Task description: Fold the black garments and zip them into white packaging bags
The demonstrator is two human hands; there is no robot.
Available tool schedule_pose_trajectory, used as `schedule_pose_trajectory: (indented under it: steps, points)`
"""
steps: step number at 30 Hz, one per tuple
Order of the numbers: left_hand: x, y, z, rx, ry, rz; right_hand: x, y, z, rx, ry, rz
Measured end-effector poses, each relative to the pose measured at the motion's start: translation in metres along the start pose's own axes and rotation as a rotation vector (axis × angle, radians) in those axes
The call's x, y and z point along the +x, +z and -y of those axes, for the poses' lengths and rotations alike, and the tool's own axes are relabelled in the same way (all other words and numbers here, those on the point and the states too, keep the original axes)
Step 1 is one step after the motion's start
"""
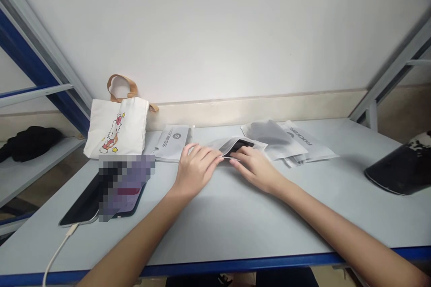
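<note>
A frosted plastic pouch [261, 144] lies in the middle of the desk, its mouth gaping towards me and something black [240, 144] showing inside. My left hand [197, 168] pinches the left end of the pouch's mouth, fingers closed over the edge. At the right part of the opening, my right hand [257, 170] grips the near edge with bent fingers; its fingertips are partly hidden at the mouth. What the black content is cannot be made out.
Frosted pouches with printed lettering [173, 141] lie at left, and more pouches [278, 139] overlap at right. A white tote bag [116, 128] stands against the wall. Left are a charging tablet or phone [85, 202] and a partly blurred phone [134, 202]. A dark object [397, 168] sits far right.
</note>
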State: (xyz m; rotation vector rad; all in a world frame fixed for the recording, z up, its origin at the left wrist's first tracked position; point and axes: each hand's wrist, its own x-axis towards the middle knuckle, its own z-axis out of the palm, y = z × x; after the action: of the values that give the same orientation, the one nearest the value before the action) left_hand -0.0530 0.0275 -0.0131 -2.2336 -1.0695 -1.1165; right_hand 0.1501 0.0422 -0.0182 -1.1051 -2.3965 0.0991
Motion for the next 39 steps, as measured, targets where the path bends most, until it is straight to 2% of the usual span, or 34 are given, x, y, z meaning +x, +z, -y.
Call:
schedule_pose_trajectory:
  steps: [3, 5, 8, 11, 14, 16, 18, 21, 24, 26, 29, 33, 36, 39]
  points:
    - [-0.001, 0.002, -0.002, -0.049, 0.008, 0.046, 0.0, 0.002, -0.005, 0.057, -0.024, 0.053]
    - [-0.001, 0.001, -0.002, -0.068, -0.021, 0.062, 0.0, 0.002, -0.008, 0.086, -0.032, 0.031]
    - [-0.002, -0.003, 0.003, -0.084, -0.067, 0.109, 0.0, -0.002, -0.015, 0.055, -0.01, -0.06]
    - [-0.002, -0.007, 0.01, -0.101, -0.042, 0.151, 0.0, -0.008, -0.021, 0.008, 0.036, -0.165]
    - [0.0, -0.009, 0.012, -0.104, -0.025, 0.106, -0.001, -0.012, -0.019, -0.024, 0.075, -0.305]
    - [0.001, -0.01, 0.008, -0.123, -0.036, 0.091, -0.002, -0.011, -0.014, -0.035, 0.046, -0.382]
    - [0.002, -0.01, 0.002, -0.17, -0.034, 0.122, -0.003, -0.008, -0.008, -0.029, -0.026, -0.364]
    - [-0.001, -0.007, -0.003, -0.227, 0.004, 0.23, -0.003, -0.001, -0.005, -0.044, -0.108, -0.246]
    - [-0.004, -0.002, 0.0, -0.162, 0.064, 0.366, -0.003, 0.003, -0.008, -0.057, -0.084, -0.207]
    - [-0.006, 0.001, 0.005, -0.108, 0.081, 0.412, -0.003, 0.004, -0.01, -0.032, -0.047, -0.205]
    - [-0.007, 0.0, 0.011, -0.108, 0.036, 0.342, -0.005, 0.002, -0.005, -0.033, -0.01, -0.233]
    - [-0.006, -0.002, 0.008, -0.121, 0.032, 0.194, -0.007, 0.004, 0.007, -0.139, -0.129, -0.239]
    - [-0.005, -0.002, 0.003, -0.081, 0.079, 0.174, -0.007, 0.008, 0.012, -0.183, -0.212, -0.264]
    - [-0.005, -0.001, 0.0, -0.043, 0.105, 0.165, -0.006, 0.011, 0.011, -0.233, -0.228, -0.302]
